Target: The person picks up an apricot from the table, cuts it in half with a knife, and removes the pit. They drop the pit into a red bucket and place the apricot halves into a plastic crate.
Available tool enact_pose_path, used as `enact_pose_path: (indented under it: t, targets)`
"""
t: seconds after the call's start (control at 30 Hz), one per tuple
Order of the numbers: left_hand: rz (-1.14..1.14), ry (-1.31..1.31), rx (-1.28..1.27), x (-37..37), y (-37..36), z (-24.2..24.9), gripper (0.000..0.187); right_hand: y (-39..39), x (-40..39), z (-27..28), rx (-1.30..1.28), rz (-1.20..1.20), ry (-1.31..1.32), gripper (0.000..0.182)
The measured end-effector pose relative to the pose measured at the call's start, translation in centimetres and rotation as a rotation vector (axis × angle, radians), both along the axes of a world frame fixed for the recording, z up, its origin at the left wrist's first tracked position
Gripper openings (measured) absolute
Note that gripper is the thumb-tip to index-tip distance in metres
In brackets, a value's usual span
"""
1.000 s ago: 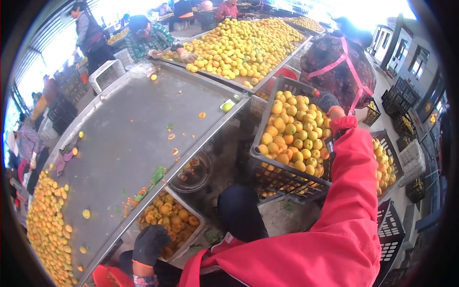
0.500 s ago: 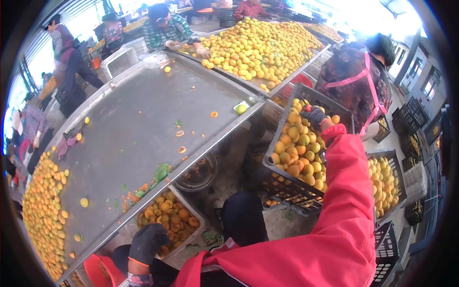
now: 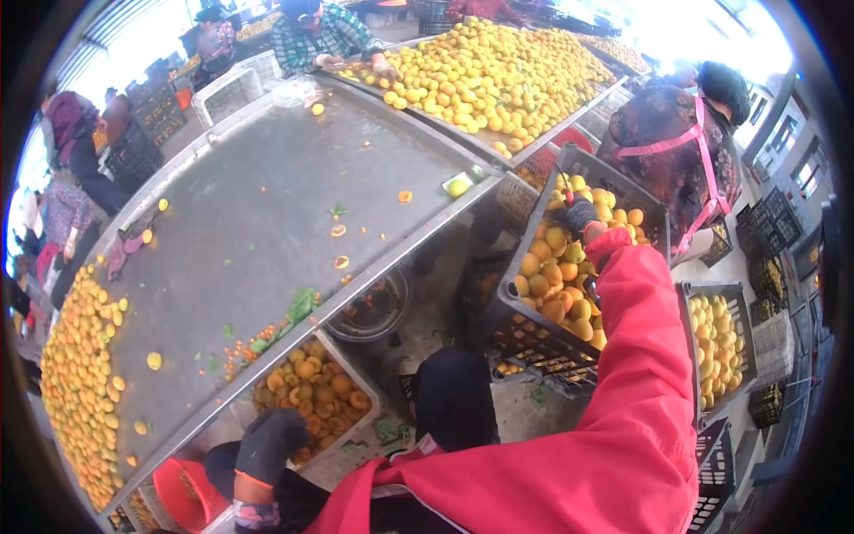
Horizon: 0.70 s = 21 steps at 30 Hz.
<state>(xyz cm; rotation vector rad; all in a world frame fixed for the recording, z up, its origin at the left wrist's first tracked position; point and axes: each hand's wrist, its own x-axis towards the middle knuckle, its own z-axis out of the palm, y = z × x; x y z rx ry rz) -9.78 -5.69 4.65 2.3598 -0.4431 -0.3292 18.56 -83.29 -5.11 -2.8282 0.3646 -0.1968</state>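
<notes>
My right hand (image 3: 582, 215), in a dark glove, reaches into a black crate (image 3: 522, 307) of yellow-orange fruit (image 3: 553, 274). Its fingers are closed round something thin with a red part, too small to make out. My left hand (image 3: 274, 438), also gloved in dark grey, hangs low by my knee, beside a pale crate (image 3: 372, 396) of fruit, many of them cut in half. Its fingertips are too dark to read.
A metal table (image 3: 258, 214) bears scattered fruit, leaves and a fruit pile (image 3: 78, 383). Beyond are a heaped table (image 3: 498, 80) and a person in checked clothing (image 3: 311, 40). A person with pink straps (image 3: 672, 142) is at right. A red bucket (image 3: 182, 498) stands below.
My right hand has moved slightly left and down within the crate, and fruit there has shifted, showing dark gaps. The view has turned a little. My left hand stays by my knee.
</notes>
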Motion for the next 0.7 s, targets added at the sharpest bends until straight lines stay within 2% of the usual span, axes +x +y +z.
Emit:
enact_pose_path:
  t: [0.13, 0.2, 0.23, 0.3, 0.37, 0.43, 0.5, 0.53, 0.6, 0.63, 0.7]
  targets:
    - [0.374, 0.485, -0.622, -0.7, -0.6, -0.2, 0.028, -2.3, 1.8, -2.3, 0.118, -0.084, 0.001, 0.064]
    - [0.219, 0.350, -0.419, -0.6, -0.1, -0.4, 0.029, -2.1, 2.3, -2.9, 0.178, -0.115, 0.007, 0.068]
    - [0.143, 0.289, -0.315, -0.8, 0.2, -0.5, 0.030, 4.5, -2.8, 4.8, 0.170, -0.150, 0.107, 0.067]
    - [0.381, 0.406, -0.567, -1.2, -0.4, -0.5, 0.023, 6.7, -3.8, 6.4, -0.041, -0.188, 0.182, 0.048]
    - [0.384, 0.401, -0.579, -1.3, -0.3, -0.7, 0.023, 7.8, -4.4, 8.4, -0.081, -0.186, 0.158, 0.043]
    - [0.204, 0.316, -0.403, -0.9, 0.5, -0.4, 0.026, 8.5, -6.1, 10.9, 0.060, -0.156, 0.045, 0.052]
    - [0.143, 0.287, -0.358, -0.4, 0.1, 0.5, 0.029, 9.1, -8.0, 13.2, 0.347, -0.194, -0.042, 0.047]
    - [0.160, 0.340, -0.442, -0.2, -0.3, 1.0, 0.030, 7.6, -7.7, 12.3, 0.568, -0.156, -0.156, 0.039]
    - [0.213, 0.497, -0.677, 0.3, -1.9, 2.9, 0.032, 14.9, -12.7, 20.4, 0.758, -0.150, -0.130, 0.036]
    - [0.246, 0.600, -0.830, 0.8, -3.0, 4.0, 0.034, 15.2, -12.7, 20.0, 0.827, -0.057, -0.131, 0.032]
    - [0.058, 0.499, -0.691, 1.6, -5.0, 5.6, 0.036, 18.8, -14.7, 21.6, 0.894, 0.148, -0.160, 0.029]
